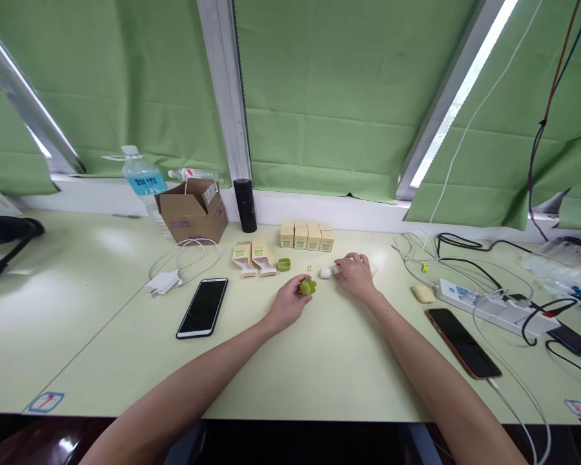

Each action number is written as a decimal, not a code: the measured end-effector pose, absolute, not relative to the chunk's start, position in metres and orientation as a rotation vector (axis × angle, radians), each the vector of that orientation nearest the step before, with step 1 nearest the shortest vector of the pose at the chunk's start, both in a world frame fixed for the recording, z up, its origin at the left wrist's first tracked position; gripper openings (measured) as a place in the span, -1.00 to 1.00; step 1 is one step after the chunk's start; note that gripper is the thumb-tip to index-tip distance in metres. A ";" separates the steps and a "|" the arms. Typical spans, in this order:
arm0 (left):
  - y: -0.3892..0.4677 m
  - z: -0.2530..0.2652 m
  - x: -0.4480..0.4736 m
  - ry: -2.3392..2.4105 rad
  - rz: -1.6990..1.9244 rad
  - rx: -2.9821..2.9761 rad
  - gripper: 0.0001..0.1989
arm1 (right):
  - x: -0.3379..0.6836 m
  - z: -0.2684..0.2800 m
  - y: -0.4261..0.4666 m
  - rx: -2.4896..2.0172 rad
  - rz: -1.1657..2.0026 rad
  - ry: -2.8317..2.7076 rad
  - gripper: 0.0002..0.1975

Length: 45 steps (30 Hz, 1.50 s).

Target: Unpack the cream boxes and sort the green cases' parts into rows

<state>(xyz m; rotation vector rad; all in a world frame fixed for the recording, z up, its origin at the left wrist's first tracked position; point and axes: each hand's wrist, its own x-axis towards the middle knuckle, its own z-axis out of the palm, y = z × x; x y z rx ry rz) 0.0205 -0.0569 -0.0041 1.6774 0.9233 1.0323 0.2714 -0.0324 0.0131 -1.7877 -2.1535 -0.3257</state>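
My left hand (290,302) is closed, its fingertips gripping a small olive-green cup-like piece with a scalloped, flower-shaped edge (308,287). My right hand (356,274) reaches down to the table, with its fingers curled and the thumb side at a small white piece (337,269). Just left of those fingertips lies a white rounded piece (325,273). Near them are a tiny yellow piece (309,267) and a green square tray-like piece (284,264). Something clear and thin shows partly behind my right hand.
Two opened small boxes (243,257) and a row of several closed ones (301,236) stand beyond my hands. Behind are a cardboard box (193,213), a black cylinder (244,205) and a water bottle (145,184). Phones (202,309) flank my arms; a power strip (489,307) with cables lies right.
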 end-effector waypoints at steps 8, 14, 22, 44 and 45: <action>-0.057 -0.003 0.021 0.920 1.029 1.680 -0.57 | 0.260 0.014 -0.036 -1.685 -0.309 -2.173 -0.54; -0.057 -0.003 0.021 0.922 1.027 1.683 -0.58 | 0.247 0.016 -0.029 -1.691 -0.272 -2.189 -0.76; -0.057 -0.004 0.021 0.898 1.045 1.655 -0.57 | 0.249 0.011 -0.028 -1.704 -0.257 -2.110 -0.65; -0.054 -0.007 0.018 0.695 1.092 1.590 -0.51 | 0.201 0.016 -0.096 -1.037 -0.400 -1.952 -0.82; -0.054 -0.006 0.017 0.654 1.094 1.571 -0.51 | 0.201 0.015 -0.097 -1.037 -0.404 -1.953 -0.81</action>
